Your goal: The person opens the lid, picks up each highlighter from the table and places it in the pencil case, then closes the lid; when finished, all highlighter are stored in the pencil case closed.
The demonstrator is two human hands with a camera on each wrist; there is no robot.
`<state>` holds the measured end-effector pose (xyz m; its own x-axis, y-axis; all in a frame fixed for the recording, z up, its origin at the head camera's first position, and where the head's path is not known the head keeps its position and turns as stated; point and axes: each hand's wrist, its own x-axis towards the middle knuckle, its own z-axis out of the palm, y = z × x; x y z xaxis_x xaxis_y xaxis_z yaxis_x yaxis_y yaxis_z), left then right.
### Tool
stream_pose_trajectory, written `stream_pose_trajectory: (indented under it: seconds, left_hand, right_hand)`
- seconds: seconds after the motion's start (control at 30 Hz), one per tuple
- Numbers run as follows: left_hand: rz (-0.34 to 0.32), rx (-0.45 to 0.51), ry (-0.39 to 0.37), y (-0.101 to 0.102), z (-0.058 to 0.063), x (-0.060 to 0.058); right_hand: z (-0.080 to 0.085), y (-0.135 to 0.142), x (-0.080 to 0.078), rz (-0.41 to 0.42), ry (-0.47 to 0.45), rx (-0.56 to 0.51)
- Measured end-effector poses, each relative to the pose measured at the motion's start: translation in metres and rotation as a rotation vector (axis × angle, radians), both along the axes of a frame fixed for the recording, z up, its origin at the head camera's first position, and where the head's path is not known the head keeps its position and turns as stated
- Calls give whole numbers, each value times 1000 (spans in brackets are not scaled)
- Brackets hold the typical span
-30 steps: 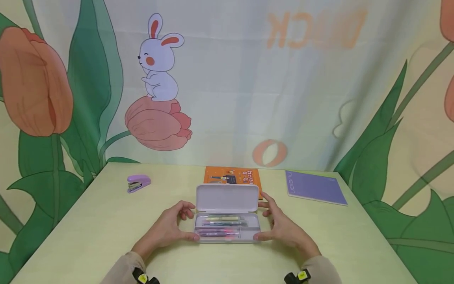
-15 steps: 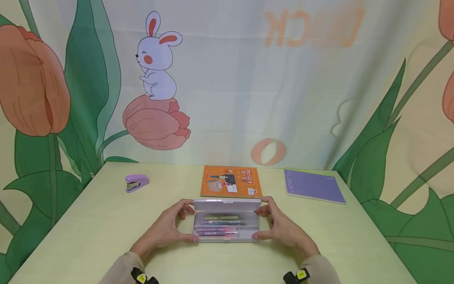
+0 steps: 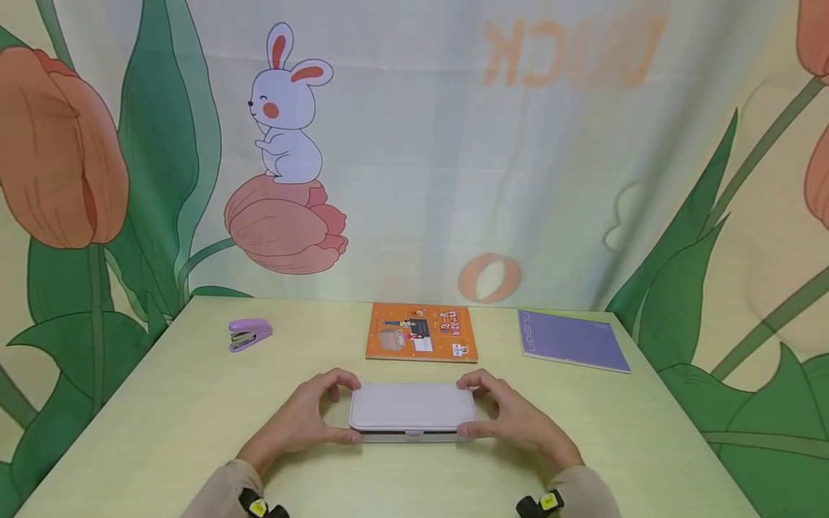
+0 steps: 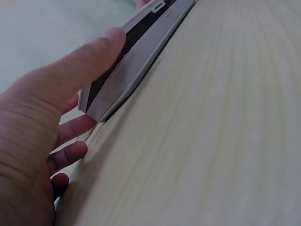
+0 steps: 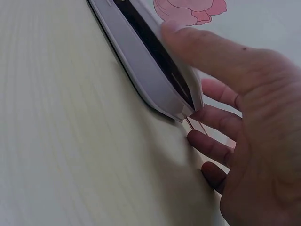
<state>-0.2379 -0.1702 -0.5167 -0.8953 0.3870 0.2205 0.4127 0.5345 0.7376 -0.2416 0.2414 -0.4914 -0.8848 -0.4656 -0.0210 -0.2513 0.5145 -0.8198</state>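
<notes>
A pale lilac-white pencil case (image 3: 413, 407) lies flat on the table, its lid lowered and a thin dark gap left along the front. At its left end my left hand (image 3: 308, 416) grips it, thumb at the front corner and index finger at the back corner. My right hand (image 3: 516, 415) holds the right end in the same way. In the left wrist view, the left thumb (image 4: 101, 49) lies against the lid edge over the gap. The right wrist view has the right thumb (image 5: 181, 40) on the lid edge (image 5: 190, 77). The pens inside are hidden.
Behind the case lies an orange book (image 3: 421, 332) with a cartoon cover. A purple notebook (image 3: 573, 340) is at the back right, and a purple stapler (image 3: 250, 334) at the back left. A printed curtain (image 3: 414, 144) hangs behind the table (image 3: 162, 432).
The pencil case's lid has swung forward and down from upright, covering the pens and uncovering the orange book behind. Both hands have stayed at the ends, fingers following the lid.
</notes>
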Motion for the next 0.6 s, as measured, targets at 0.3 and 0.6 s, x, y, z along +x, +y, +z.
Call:
stream_pose_trajectory:
  seconds: [0.3, 0.6]
  left_hand:
    - [2, -49, -36, -1, -1, 1]
    - [1, -68, -7, -1, 1, 0]
  right_hand:
    - [-2, 0, 0, -12, 46, 90]
    - [1, -3, 0, -16, 48, 88]
